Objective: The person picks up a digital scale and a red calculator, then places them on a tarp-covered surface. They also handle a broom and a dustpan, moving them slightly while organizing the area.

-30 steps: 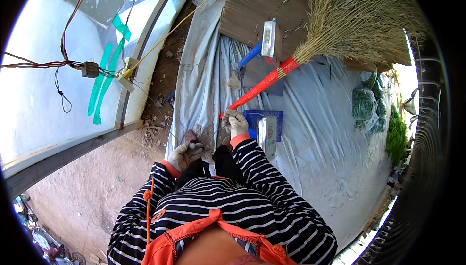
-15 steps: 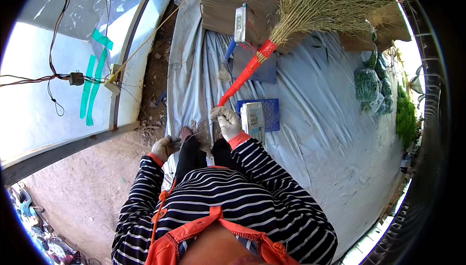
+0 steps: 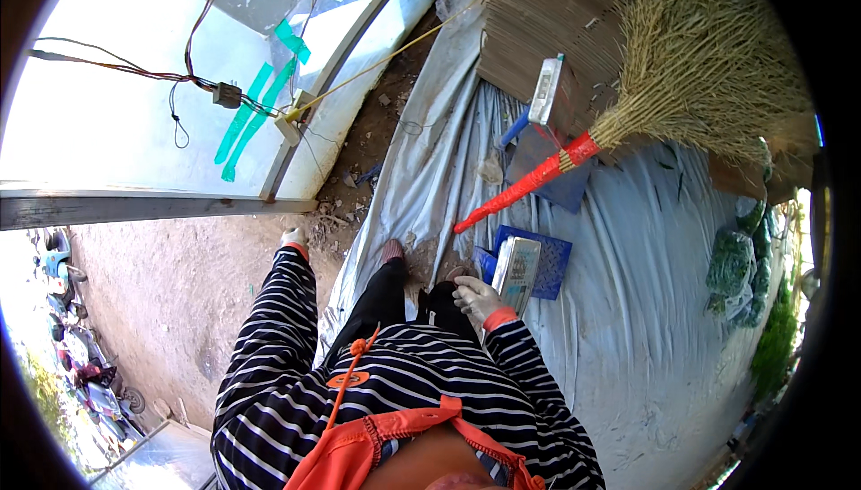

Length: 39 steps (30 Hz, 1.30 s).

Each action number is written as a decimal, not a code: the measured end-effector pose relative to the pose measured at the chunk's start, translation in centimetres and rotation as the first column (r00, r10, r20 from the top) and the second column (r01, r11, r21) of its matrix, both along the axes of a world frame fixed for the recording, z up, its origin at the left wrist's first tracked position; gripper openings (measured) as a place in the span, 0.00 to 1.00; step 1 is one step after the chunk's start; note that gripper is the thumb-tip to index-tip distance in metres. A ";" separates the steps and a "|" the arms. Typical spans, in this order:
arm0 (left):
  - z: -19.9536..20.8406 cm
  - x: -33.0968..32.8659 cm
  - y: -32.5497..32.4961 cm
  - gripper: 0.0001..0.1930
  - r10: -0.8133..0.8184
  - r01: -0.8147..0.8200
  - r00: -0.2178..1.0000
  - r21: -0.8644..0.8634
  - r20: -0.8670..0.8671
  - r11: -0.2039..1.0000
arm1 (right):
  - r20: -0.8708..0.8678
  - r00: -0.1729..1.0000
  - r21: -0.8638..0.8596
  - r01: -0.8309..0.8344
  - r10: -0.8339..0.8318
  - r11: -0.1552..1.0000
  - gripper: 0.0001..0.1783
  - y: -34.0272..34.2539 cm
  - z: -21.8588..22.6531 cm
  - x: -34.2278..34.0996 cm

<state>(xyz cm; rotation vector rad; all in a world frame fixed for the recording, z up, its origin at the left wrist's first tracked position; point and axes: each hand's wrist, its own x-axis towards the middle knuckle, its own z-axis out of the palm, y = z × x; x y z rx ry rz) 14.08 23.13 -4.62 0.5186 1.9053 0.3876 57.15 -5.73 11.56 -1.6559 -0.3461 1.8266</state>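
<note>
- Floor by the broom (image 3: 525, 187) is mostly a pale plastic sheet (image 3: 628, 346), full of wrinkles and a bit grubby, with bare dirt (image 3: 179, 284) left of the broom past its edge.
- Further left of the broom there's a whitish film wall (image 3: 117, 131) on a grey beam (image 3: 152, 210), with strips of green tape (image 3: 251, 122) and some dark wires (image 3: 148, 69). A yellow cord (image 3: 395, 53) runs from there toward the cardboard.
- Parked motorbikes (image 3: 90, 382) sit way off left of the broom.
- Flattened cardboard (image 3: 543, 24) is stacked behind the broom, and bagged greens (image 3: 731, 270) are off to its right.
- The broom itself: red-wrapped handle pointing at the wearer, big straw-coloured bristles fanned out over the cardboard end. Neither hand is on it.
- The scale (image 3: 517, 270) is just past the broom's handle end, on the wearer's side: white box, blue base, tilted in view. A second scale (image 3: 545, 91) is left of the bristles.
- Right hand (image 3: 475, 297), pale glove: below the handle tip, right beside the nearer scale, fingers bent partway. Can't tell if it's gripping anything.
- Left hand (image 3: 294, 237), also gloved: well left of the broom, near the beam's end. Too small to tell how far it's curled or whether it's holding something.
</note>
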 end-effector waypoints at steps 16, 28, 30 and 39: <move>-10.4 15.2 26.1 0.41 0.121 -0.101 0.989 0.218 -0.080 0.971 | -0.013 0.943 -0.237 0.321 -0.334 0.917 0.15 6.5 -9.1 -5.1; -9.5 16.9 27.9 0.35 0.534 -0.588 0.801 0.186 0.272 0.787 | 0.027 0.957 -0.278 0.286 -0.290 0.917 0.16 11.1 -10.8 -5.0; -10.7 13.3 29.6 0.31 0.494 -0.594 0.782 0.214 0.380 0.776 | -0.019 0.959 -0.263 0.269 -0.284 0.927 0.15 11.6 -11.2 -5.4; -14.1 12.4 27.2 0.11 0.354 -0.539 0.792 0.296 0.497 0.789 | 0.003 0.962 -0.309 0.261 -0.273 0.915 0.15 7.6 -12.9 -4.7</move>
